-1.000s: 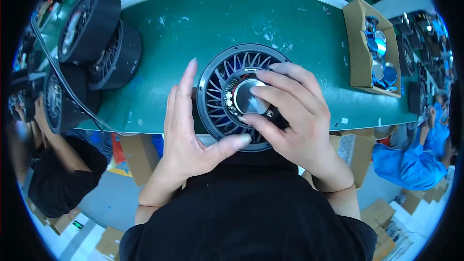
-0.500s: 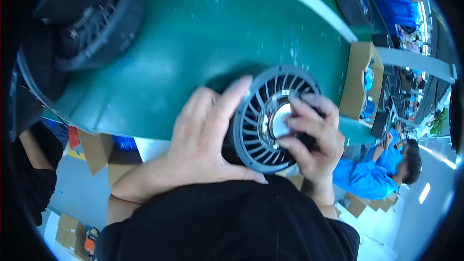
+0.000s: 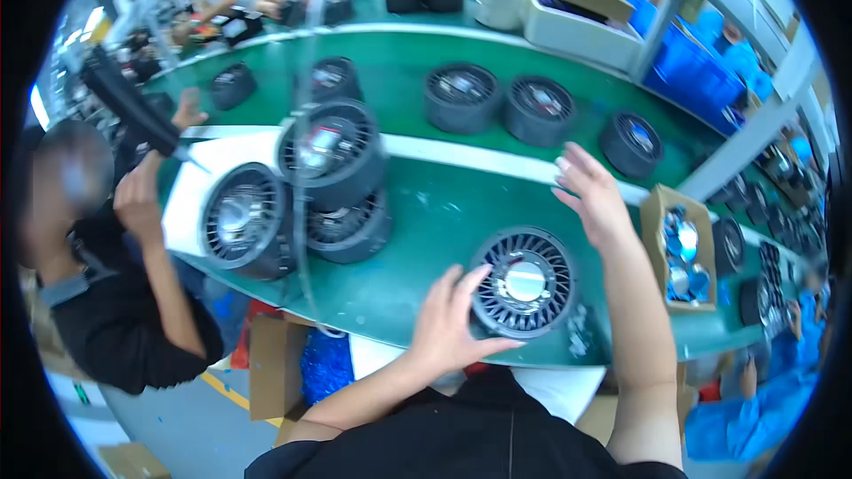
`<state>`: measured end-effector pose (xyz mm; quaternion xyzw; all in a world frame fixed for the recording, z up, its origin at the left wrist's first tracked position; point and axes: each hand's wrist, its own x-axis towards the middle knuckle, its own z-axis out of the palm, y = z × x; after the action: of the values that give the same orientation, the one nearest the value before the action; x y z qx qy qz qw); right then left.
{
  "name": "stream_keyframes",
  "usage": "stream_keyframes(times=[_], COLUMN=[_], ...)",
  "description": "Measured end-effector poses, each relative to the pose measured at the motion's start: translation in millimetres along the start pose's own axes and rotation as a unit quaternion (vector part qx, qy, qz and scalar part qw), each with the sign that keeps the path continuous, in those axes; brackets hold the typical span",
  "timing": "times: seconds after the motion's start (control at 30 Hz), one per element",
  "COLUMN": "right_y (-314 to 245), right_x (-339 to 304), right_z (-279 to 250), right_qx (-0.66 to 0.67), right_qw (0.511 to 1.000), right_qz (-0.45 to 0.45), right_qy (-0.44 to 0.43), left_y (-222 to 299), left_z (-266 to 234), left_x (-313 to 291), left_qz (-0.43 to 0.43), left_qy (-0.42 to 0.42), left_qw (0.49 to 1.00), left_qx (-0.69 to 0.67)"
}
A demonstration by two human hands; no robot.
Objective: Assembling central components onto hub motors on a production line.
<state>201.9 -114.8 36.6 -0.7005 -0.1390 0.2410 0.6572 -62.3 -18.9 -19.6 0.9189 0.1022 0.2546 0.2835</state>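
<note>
A dark spoked wheel lies face up on the green table in front of me, with a round silver cap at its centre. My left hand curves round the wheel's left side, its fingertips at the rim and its thumb along the near edge. Beyond the wheel and to its right, my right hand is raised over the table, fingers apart and holding nothing that I can see. Right of that forearm stands an open cardboard box with several shiny silver and blue round pieces inside.
To the left, more wheels are piled beside another person in black. A clear hanging strip or tube crosses there. Several wheels sit beyond a white divider. A grey post slants at the right.
My right hand has left the wheel's centre and moved up and away to the right. My left hand stays at the wheel. The view has swung to take in more of the table.
</note>
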Motion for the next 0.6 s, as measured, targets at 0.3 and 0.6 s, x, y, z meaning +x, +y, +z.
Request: stream_keyframes(times=[0.3, 0.6], right_y=[26.4, -20.9], right_x=[164.0, -4.7], right_z=[-2.3, -94.7], right_qx=[0.155, 0.041], right_qw=[0.963, 0.991], right_qz=[0.158, 0.08], right_qy=[0.151, 0.1], left_y=[-4.2, -34.4], left_z=[3.5, 51.7], left_x=[53.9, 134.9], left_qz=[-0.093, -0.098], left_qy=[-0.052, -0.051], left_qw=[0.994, 0.991], left_qx=[-0.006, 0.072])
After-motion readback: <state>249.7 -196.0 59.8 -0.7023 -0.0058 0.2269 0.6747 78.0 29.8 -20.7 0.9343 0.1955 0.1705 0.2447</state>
